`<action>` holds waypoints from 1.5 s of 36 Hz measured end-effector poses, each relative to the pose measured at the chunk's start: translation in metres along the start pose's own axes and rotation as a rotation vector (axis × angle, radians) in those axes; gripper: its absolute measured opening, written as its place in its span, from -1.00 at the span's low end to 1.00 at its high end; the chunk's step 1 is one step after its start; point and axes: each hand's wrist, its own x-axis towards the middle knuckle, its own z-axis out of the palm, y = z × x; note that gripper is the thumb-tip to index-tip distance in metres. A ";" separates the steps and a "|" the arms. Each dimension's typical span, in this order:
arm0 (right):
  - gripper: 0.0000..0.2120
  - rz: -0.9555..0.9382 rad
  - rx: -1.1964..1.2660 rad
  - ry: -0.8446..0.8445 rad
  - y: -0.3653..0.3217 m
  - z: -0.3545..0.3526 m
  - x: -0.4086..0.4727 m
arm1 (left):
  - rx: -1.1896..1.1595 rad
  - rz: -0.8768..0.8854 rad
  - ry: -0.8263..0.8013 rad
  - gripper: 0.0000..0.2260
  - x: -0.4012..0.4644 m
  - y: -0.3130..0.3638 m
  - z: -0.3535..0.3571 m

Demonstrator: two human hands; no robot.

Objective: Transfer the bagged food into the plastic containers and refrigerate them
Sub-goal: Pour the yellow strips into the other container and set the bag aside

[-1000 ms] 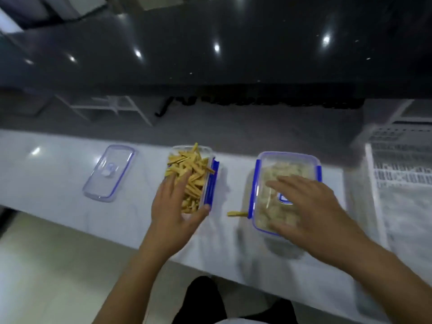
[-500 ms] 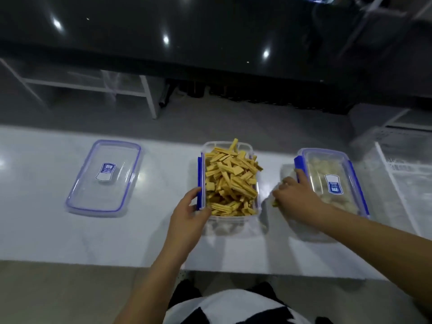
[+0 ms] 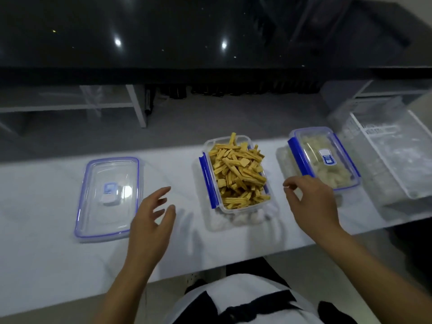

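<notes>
Open container (image 3: 236,174) heaped with yellow strips, mid surface (image 3: 42,242). Loose lid (image 3: 108,198) left, lidded container (image 3: 323,159) right. Left hand (image 3: 152,220) spread, empty; right hand (image 3: 311,202) loosely curled, empty.

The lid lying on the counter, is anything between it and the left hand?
Nothing visible. The left hand hovers open just right of the lid, with only bare counter between them. The open box of yellow sticks sits on the hand's other side.
</notes>
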 end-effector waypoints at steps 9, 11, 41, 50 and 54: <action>-0.42 0.359 -0.116 -0.148 0.051 0.052 -0.076 | 0.168 0.040 0.041 -0.64 -0.005 -0.023 -0.013; -0.41 0.374 -0.142 -0.140 0.063 0.061 -0.088 | 0.232 0.053 -0.046 -0.61 -0.009 -0.023 -0.002; -0.88 -0.203 0.113 0.103 0.016 0.024 -0.039 | -0.127 -0.120 -0.073 -0.51 0.011 0.011 0.053; -0.56 -0.276 0.204 -0.174 -0.081 0.034 -0.013 | 0.577 -0.198 0.192 -0.20 0.035 -0.025 -0.053; -0.44 -0.321 0.405 -0.499 -0.129 0.055 -0.017 | 0.569 -0.366 0.164 -0.09 0.049 -0.054 -0.096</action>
